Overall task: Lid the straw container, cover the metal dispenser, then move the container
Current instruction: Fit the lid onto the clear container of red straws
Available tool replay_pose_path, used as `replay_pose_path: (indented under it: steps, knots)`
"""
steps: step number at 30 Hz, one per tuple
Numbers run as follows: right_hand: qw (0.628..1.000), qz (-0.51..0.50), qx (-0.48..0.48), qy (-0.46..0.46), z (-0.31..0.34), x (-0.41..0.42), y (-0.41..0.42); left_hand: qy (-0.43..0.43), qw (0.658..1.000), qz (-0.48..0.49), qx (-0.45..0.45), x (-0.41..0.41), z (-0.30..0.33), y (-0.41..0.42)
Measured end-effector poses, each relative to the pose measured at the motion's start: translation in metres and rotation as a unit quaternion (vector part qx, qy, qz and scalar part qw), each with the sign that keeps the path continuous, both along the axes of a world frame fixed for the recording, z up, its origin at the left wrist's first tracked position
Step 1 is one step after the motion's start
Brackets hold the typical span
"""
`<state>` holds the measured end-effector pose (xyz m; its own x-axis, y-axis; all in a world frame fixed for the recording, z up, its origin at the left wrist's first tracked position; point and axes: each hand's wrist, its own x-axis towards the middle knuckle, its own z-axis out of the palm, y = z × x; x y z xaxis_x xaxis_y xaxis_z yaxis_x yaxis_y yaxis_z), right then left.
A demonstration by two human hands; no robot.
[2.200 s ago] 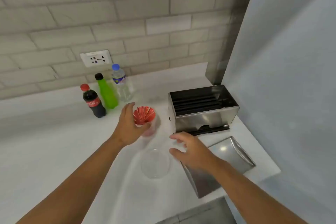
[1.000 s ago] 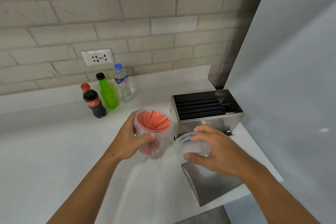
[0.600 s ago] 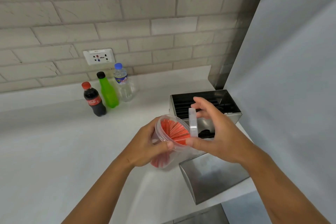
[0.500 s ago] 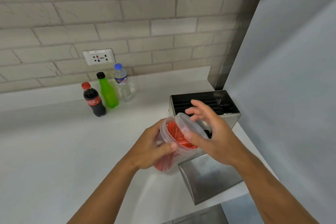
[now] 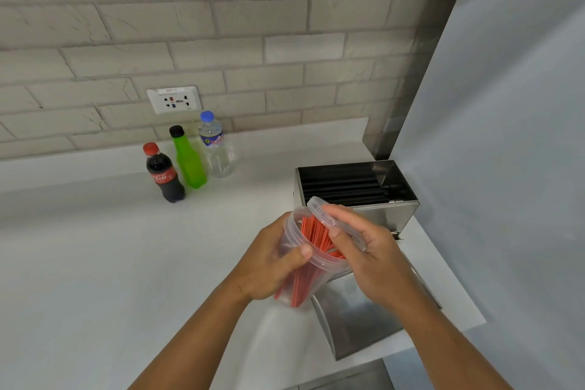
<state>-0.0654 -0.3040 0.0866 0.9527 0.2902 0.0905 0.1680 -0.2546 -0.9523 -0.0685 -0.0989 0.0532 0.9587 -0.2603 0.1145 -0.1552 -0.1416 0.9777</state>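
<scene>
While my left hand [image 5: 269, 266] grips the straw container [image 5: 305, 263] tilted above the counter [image 5: 95, 263], my right hand [image 5: 367, 250] pinches the clear lid [image 5: 335, 222] angled at its rim; lidding is underway, I judge. Next: square and press it down. Open metal dispenser [image 5: 354, 190] sits just beyond, its cover [image 5: 357, 317] near the counter's front edge; open room lies left.

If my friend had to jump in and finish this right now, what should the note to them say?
Left hand holds the clear container of red straws, tilted, off the counter.
Right hand holds the clear lid against the rim, angled, not pressed on.
Metal dispenser stands open; its metal cover lies on the counter in front.
Done: nothing fully.
Left: snap the lid on, cover the dispenser, move the container.
</scene>
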Motion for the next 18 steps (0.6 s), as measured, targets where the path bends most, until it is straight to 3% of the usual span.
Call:
replay_pose_path:
  steps: [5,12,18]
  knots:
    - [0.999,0.030,0.017,0.016,0.002,0.001,-0.002,-0.001,1.000,0.010,-0.002,0.004,0.001,-0.001]
    - [0.993,0.028,-0.003,-0.112,0.001,-0.001,0.006,-0.007,0.999,0.036,-0.033,0.010,0.002,-0.010]
    - [0.993,0.013,0.028,-0.110,-0.008,0.006,0.002,0.005,0.999,0.035,-0.031,0.013,0.012,-0.013]
